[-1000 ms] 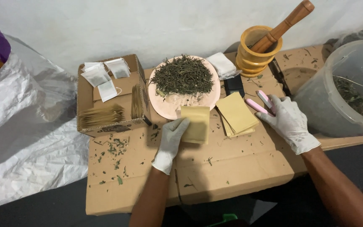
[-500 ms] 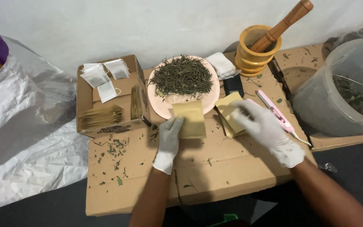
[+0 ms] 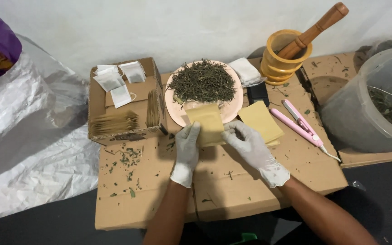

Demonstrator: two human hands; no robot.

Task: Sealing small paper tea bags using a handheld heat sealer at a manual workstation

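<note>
**Both gloved hands on a tan paper pouch at the plate's edge**

The left hand (image 3: 188,152), in a white glove, has its fingers (image 3: 191,135) laid nearly straight along the left edge of a tan paper pouch (image 3: 206,123), with the thumb hidden behind or under it. The right hand (image 3: 250,147), also gloved, closes on the pouch's lower right corner, its fingertips (image 3: 230,134) curled in and pinching the paper. Between them the pouch is held upright-facing, its top edge overlapping the near rim of the pink plate (image 3: 235,105).

That plate carries a heap of dried green leaves (image 3: 202,82). Just right of the plate lies a stack of more tan pouches (image 3: 260,120), touched by the back of the right hand. Further right of the plate sits a pink flat sealing iron (image 3: 298,122), and beyond that a clear plastic tub (image 3: 374,102) with some leaf inside. Behind the plate to the right stands a yellow wooden mortar (image 3: 283,56) with a brown pestle (image 3: 316,29) leaning in it, and a small white packet pile (image 3: 247,71) lies between mortar and plate. Left of the plate is an open cardboard box (image 3: 124,102) holding white filter bags (image 3: 114,79) and rows of tan pouches. Everything rests on flattened cardboard (image 3: 232,190) strewn with leaf crumbs.
</note>
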